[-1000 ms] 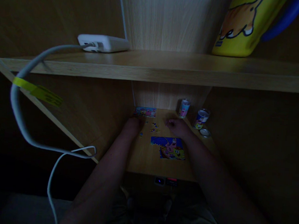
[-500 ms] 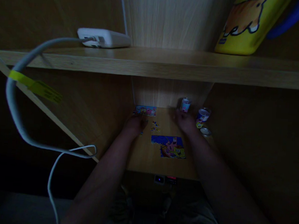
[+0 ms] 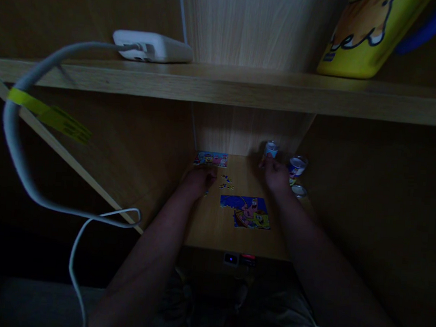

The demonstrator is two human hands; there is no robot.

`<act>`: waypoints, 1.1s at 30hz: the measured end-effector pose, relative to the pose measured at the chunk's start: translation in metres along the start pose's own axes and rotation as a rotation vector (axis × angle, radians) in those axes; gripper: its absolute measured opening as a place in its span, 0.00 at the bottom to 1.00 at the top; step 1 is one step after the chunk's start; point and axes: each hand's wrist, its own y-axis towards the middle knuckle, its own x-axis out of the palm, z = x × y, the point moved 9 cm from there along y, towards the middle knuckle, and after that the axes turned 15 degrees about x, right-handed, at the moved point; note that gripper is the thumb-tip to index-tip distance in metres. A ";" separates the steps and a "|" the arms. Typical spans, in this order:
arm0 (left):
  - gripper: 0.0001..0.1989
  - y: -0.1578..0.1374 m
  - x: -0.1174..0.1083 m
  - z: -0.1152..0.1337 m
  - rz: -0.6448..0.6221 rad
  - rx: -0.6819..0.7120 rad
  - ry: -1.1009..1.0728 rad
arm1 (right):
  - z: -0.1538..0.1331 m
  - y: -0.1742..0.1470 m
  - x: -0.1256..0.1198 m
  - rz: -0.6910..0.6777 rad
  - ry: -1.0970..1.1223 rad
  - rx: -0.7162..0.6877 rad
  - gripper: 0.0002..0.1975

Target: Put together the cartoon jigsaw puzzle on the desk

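My left hand (image 3: 201, 180) rests at the left side of the lower shelf with its fingers closed; what they hold, if anything, is too dim to make out. Beside it lie several loose jigsaw pieces (image 3: 226, 183). A partly assembled jigsaw puzzle (image 3: 252, 213) with cartoon figures lies nearer me, its lower left corner open. My right hand (image 3: 277, 176) is at the back right, fingers curled together in front of a small can (image 3: 272, 147). Its fingertips overlap the can's lower part; whether they grip it I cannot tell.
A cartoon picture card (image 3: 211, 159) lies at the back left. On the right are a second can (image 3: 297, 165) and a round lid (image 3: 298, 191). The upper shelf (image 3: 223, 86) carries a white device (image 3: 155, 48) with a looping cable (image 3: 9, 134) and a yellow mug (image 3: 355, 48).
My right hand has shifted right and slightly up, its fingertips now over the can's lower part. My left hand has barely moved. The view has tilted slightly down.
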 end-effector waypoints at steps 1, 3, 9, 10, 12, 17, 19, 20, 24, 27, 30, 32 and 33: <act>0.08 0.000 -0.001 0.001 -0.004 0.000 -0.011 | 0.000 0.000 0.001 -0.002 -0.004 -0.007 0.41; 0.07 0.001 -0.002 0.003 -0.012 0.000 -0.031 | -0.002 -0.001 0.001 -0.008 -0.010 -0.016 0.41; 0.06 0.001 -0.003 0.003 -0.012 -0.039 -0.071 | -0.003 -0.004 0.004 -0.033 -0.032 -0.017 0.39; 0.06 0.001 -0.003 0.003 -0.010 -0.045 -0.079 | -0.004 -0.004 0.005 -0.037 -0.033 -0.016 0.38; 0.06 0.001 -0.002 0.003 -0.007 -0.054 -0.094 | -0.004 -0.005 0.005 -0.043 -0.037 -0.007 0.39; 0.06 0.001 -0.002 0.003 -0.005 -0.066 -0.116 | -0.004 -0.005 0.006 -0.047 -0.040 -0.002 0.39; 0.06 0.001 -0.003 0.004 -0.004 -0.067 -0.119 | -0.004 -0.005 0.007 -0.052 -0.033 -0.007 0.37; 0.06 0.001 -0.003 0.004 -0.004 -0.066 -0.120 | -0.003 -0.005 0.007 -0.057 -0.030 -0.005 0.37; 0.05 0.002 -0.005 0.007 -0.005 -0.062 -0.131 | -0.004 -0.006 0.009 -0.070 -0.036 -0.011 0.37; 0.05 0.001 -0.005 0.008 0.002 -0.062 -0.147 | -0.007 -0.006 0.008 -0.054 -0.061 -0.026 0.38; 0.05 0.000 -0.007 0.009 0.023 -0.068 -0.163 | -0.007 -0.007 0.009 -0.061 -0.063 -0.032 0.37; 0.06 -0.001 -0.009 0.009 0.043 -0.073 -0.171 | -0.007 -0.007 0.010 -0.068 -0.055 -0.040 0.36; 0.06 -0.001 -0.010 0.010 0.053 -0.072 -0.178 | -0.007 -0.007 0.010 -0.070 -0.052 -0.047 0.36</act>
